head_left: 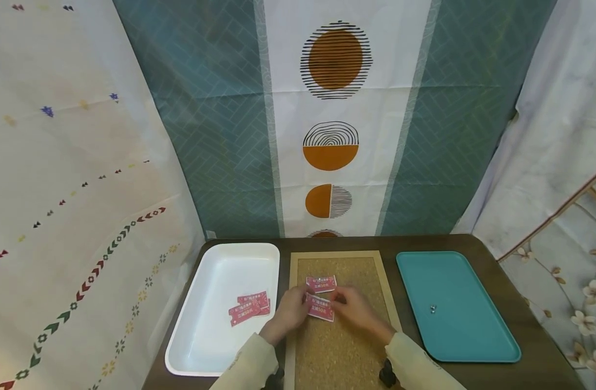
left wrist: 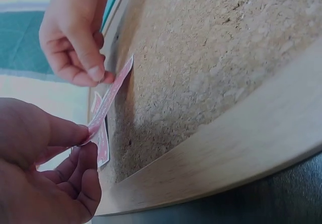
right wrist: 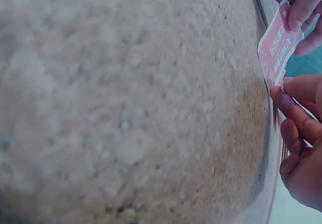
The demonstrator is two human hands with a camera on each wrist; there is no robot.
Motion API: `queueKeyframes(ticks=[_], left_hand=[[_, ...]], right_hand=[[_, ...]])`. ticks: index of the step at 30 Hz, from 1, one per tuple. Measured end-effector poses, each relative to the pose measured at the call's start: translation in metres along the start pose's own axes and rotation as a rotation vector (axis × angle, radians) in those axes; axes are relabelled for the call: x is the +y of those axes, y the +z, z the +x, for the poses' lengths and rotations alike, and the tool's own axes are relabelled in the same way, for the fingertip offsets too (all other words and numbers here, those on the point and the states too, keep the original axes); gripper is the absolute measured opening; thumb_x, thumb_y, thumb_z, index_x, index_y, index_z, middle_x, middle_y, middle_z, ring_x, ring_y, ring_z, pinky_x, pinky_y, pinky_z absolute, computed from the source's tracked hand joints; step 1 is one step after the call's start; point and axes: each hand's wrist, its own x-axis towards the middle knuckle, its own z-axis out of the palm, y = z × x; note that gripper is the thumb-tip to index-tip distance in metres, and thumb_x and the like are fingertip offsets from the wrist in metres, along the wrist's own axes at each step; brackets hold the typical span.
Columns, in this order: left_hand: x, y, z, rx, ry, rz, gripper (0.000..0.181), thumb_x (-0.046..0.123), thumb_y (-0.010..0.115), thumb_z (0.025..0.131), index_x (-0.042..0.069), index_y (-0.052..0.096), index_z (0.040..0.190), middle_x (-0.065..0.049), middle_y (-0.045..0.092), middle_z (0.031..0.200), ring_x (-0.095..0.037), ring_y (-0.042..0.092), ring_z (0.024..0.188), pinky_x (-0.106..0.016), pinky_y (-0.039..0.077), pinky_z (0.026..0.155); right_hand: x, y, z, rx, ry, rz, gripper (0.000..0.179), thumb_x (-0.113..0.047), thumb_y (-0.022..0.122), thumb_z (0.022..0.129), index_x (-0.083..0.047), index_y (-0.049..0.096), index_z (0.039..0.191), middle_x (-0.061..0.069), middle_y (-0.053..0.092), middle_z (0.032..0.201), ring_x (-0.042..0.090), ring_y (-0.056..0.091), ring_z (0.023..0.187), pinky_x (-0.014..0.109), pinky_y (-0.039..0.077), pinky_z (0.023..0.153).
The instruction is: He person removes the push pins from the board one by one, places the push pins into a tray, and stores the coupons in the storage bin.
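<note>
My left hand (head_left: 294,309) pinches the left end of a pink paper coupon (head_left: 319,307) between thumb and fingers, holding it tilted over the corkboard (head_left: 346,355). At its opposite end, my right hand (head_left: 352,304) pinches a corner with thumb and forefinger, as the right wrist view shows. The coupon (right wrist: 279,45) carries white print, and the left fingers cover one end of it. Just beyond it, a second pink coupon (head_left: 322,283) lies on the cork, partly behind the held one (left wrist: 113,90) in the left wrist view.
Left of the board stands a white tray (head_left: 200,325) with several pink coupons (head_left: 246,310) overlapping inside. A teal tray (head_left: 468,325) lies to the right, bearing small shiny metal pieces (head_left: 432,309). The dark table (head_left: 546,374) meets a patterned curtain (head_left: 220,135) behind.
</note>
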Motion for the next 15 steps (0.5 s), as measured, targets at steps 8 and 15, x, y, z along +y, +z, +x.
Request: queueKeyframes(ticks=[8,15], left_hand=[[0.003,-0.007,0.000,0.035,0.027,0.007,0.022,0.006,0.064,0.102,-0.001,0.070,0.122,-0.008,0.070,0.095,-0.013,0.064,0.079,-0.025,0.053,0.062],[0.004,-0.014,0.003,0.038,0.021,-0.006,0.024,0.007,0.064,0.103,-0.001,0.069,0.126,-0.012,0.071,0.099,-0.016,0.067,0.082,-0.025,0.054,0.061]], right_hand=[[0.004,-0.007,-0.005,0.049,0.017,-0.034,0.014,-0.004,0.075,0.096,-0.018,0.075,0.099,-0.009,0.069,0.095,0.009,0.062,0.088,0.034,0.058,0.083],[0.005,-0.014,-0.008,0.062,0.039,-0.036,0.016,-0.004,0.075,0.097,-0.020,0.075,0.100,-0.012,0.067,0.096,0.011,0.061,0.096,0.042,0.056,0.091]])
